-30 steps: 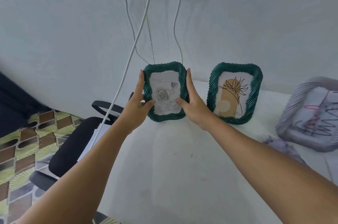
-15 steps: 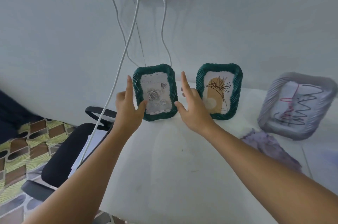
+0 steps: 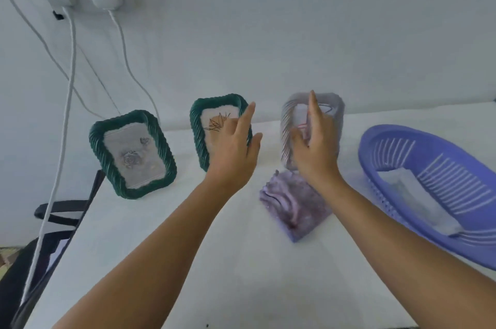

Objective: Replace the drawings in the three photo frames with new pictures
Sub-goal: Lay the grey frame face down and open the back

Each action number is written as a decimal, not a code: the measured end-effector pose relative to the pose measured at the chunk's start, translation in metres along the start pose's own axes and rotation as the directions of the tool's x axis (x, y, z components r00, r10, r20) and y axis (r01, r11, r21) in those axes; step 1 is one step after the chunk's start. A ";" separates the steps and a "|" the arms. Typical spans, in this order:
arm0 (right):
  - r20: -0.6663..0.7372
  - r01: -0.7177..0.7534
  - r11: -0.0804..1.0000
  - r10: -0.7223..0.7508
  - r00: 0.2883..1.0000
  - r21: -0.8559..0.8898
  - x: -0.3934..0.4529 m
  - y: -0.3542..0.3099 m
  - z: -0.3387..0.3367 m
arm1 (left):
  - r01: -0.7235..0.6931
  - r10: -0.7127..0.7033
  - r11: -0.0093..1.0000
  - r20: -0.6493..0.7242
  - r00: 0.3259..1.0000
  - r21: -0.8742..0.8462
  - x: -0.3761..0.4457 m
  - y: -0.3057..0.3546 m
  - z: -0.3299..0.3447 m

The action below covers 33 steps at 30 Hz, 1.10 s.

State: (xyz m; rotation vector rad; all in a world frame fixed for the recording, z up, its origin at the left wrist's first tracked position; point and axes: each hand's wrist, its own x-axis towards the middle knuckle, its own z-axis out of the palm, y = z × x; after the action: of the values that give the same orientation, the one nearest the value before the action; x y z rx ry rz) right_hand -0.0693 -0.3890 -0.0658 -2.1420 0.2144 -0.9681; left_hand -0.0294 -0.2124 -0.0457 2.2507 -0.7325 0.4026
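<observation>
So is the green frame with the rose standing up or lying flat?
Standing up. The rose frame leans back on the white table, its bottom edge down, with neither hand touching it.

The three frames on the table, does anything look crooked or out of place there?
Mostly tidy. The left green frame leans to one side, while the middle green frame and the grey frame stand straighter. A crumpled purple cloth lies loose in front of the grey frame. No damage is visible.

Three frames [image 3: 132, 154] [image 3: 212, 124] [image 3: 332, 114] stand along the wall; cloth [image 3: 292, 205] before the rightmost; basket [image 3: 402, 141] right.
</observation>
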 end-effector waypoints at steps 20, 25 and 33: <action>0.203 -0.451 0.890 0.430 0.880 0.072 0.012 0.042 -0.031 | 0.379 -0.249 0.854 0.361 0.899 -0.356 0.052 0.030 0.062; 0.246 -0.445 0.863 0.390 0.887 0.238 0.004 0.032 -0.042 | 0.432 -0.255 0.726 0.373 0.892 -0.535 0.046 0.022 0.051; 0.394 -0.458 0.796 0.303 0.867 0.395 -0.018 0.019 -0.051 | 0.437 -0.265 0.605 0.349 0.899 -0.665 0.013 0.009 0.031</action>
State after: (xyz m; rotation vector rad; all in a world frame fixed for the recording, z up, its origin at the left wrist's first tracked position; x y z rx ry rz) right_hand -0.1150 -0.4238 -0.0684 -1.6640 0.2184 -0.3754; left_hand -0.0224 -0.2453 -0.0561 1.5916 -0.4099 -0.3151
